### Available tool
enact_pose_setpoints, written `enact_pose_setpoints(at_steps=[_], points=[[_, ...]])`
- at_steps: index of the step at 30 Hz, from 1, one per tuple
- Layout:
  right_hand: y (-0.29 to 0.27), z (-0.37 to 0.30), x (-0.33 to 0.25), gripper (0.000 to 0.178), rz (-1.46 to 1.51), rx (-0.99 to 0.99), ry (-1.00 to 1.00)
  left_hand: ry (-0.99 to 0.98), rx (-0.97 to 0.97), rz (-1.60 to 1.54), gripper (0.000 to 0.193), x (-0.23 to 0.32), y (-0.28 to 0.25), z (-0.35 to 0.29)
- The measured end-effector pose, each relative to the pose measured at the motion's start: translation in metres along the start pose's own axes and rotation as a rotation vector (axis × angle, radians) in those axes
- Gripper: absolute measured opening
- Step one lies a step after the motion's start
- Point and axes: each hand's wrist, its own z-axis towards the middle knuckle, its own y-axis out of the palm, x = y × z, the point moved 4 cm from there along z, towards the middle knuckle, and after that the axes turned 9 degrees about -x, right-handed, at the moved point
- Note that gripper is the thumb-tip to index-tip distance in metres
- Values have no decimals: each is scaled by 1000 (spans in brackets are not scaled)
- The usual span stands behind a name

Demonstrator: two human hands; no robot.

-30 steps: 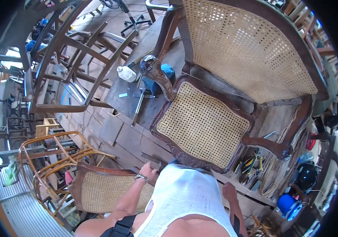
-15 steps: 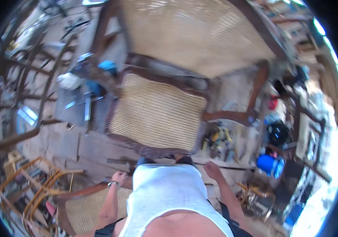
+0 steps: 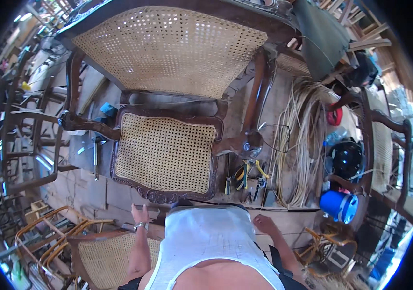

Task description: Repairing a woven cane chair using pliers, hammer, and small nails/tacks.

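Observation:
In front of me stands a dark carved wooden armchair with a woven cane seat [image 3: 165,152] and a tall cane back [image 3: 168,50]. My left hand [image 3: 140,216], with a bracelet at the wrist, hangs by my side, fingers apart and holding nothing. Below it lies another cane panel in a wooden frame [image 3: 114,256]. On my other side, my right hand [image 3: 263,224] is loosely curled, and nothing shows in it. Closest to that hand are yellow-and-black pliers [image 3: 241,176] among small tools on the boards. Neither hand touches the armchair.
A long bundle of loose cane strands [image 3: 298,145] lies right of the armchair. Beyond it are a blue container [image 3: 338,206], a black helmet-like object [image 3: 347,158] and another cane chair [image 3: 379,140]. Bare wooden chair frames [image 3: 28,145] crowd the left; bent rattan frames [image 3: 61,224] stand lower left.
My view has swung, so the armchair sits further left and lower, and the cane bundle shows clearly. The left hand's fingers have spread from a more closed shape. Both arms still hang low.

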Motion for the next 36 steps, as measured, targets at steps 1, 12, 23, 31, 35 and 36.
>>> enact_pose_setpoints(at_steps=[1,12,23,31,35,36], points=[[-28,5,-2,19,-1,105,-144,2,80,61,80,11,0,-10],[-353,-1,-349,25,-196,774,-940,598,232,197,75,252,43,-70],[-320,76,-470,70,-406,1203,-683,943,62,306,79,391,55,19],[-316,84,-469,77,-531,1245,-419,1159,-65,390,78,364,10,72],[-320,93,-459,81,-568,1282,-323,909,91,334,83,341,-36,130],[-323,95,-457,81,-575,1291,-306,842,186,266,85,337,-50,147]])
